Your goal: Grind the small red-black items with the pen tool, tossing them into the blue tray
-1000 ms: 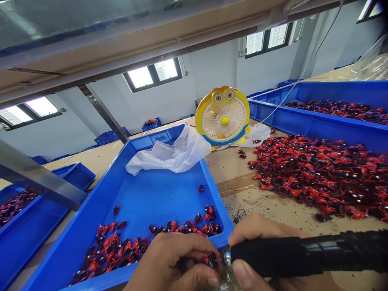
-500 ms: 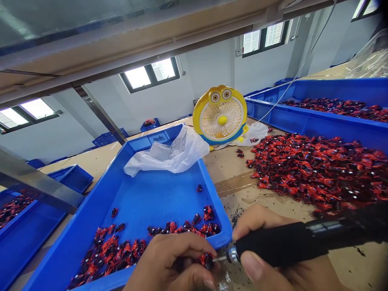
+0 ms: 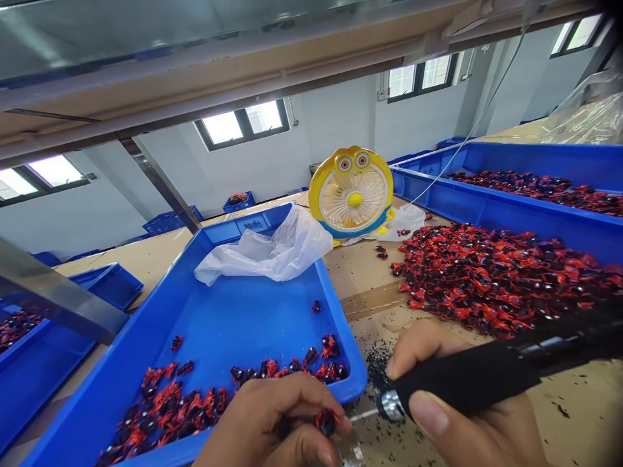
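My left hand (image 3: 282, 421) pinches a small red and black part (image 3: 327, 421) over the near rim of a blue tray (image 3: 233, 318). Wrapped round the black grip of a powered driver (image 3: 462, 379) is my right hand (image 3: 438, 389). The driver's thin metal bit points left and its tip is beside the held part, by my left fingertips; whether they touch I cannot tell. Similar parts (image 3: 170, 408) lie in the near end of the tray. A large heap of them (image 3: 496, 279) covers the table at the right.
A yellow fan (image 3: 355, 199) stands behind the tray. A white plastic bag (image 3: 267, 253) hangs over the tray's far end. Another blue tray (image 3: 511, 214) is at the right. A metal post (image 3: 156, 181) and a shelf edge (image 3: 243, 84) frame the view. Black crumbs dot the table.
The driver and my right hand have moved slightly right, away from the held part, and more of the bit shows. The held part has turned a little. The whole view has shifted slightly.
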A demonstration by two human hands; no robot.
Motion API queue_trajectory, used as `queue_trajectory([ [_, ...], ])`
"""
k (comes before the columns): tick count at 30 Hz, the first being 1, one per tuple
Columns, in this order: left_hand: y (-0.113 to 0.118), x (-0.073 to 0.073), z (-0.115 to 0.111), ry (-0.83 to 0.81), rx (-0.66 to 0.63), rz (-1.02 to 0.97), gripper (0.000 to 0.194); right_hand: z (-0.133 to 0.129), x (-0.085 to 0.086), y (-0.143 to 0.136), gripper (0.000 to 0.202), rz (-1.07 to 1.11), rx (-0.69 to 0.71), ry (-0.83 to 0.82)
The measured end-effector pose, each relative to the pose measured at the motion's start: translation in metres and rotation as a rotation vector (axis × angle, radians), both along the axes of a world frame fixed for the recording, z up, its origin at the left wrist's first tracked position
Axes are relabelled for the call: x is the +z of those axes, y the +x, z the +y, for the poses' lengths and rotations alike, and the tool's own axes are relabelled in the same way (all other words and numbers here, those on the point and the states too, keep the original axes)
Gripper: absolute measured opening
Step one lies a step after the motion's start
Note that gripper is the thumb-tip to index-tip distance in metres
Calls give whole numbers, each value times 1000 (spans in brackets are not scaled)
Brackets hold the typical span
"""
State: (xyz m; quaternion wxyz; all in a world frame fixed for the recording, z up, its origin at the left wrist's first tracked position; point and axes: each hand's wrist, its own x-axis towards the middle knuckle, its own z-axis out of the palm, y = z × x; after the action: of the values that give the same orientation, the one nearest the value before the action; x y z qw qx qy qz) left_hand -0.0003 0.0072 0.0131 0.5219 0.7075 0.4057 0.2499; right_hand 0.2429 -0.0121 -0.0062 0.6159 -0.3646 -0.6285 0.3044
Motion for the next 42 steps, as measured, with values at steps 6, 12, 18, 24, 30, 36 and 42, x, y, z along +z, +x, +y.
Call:
queue_trajectory([
  [6,0,-1,0,171,-45,23,18,6,-3,-3,17,73,68,-2],
  [12,3,3,-6,207,-73,35,20,4,-7,-9,22,155,-8,-43],
  [18,5,6,-5,262,-78,71,28,3,-9,-6,16,183,96,-59],
  [24,5,5,-3,245,-101,57,35,7,-13,-4,17,216,126,-65],
  [30,6,4,-2,299,-101,70,45,5,-16,-3,18,232,131,-60],
  [36,8,4,0,432,-78,132,59,6,-14,-6,17,233,158,-43],
  [42,8,5,1,453,-57,111,56,5,-13,-7,18,211,123,-21],
])
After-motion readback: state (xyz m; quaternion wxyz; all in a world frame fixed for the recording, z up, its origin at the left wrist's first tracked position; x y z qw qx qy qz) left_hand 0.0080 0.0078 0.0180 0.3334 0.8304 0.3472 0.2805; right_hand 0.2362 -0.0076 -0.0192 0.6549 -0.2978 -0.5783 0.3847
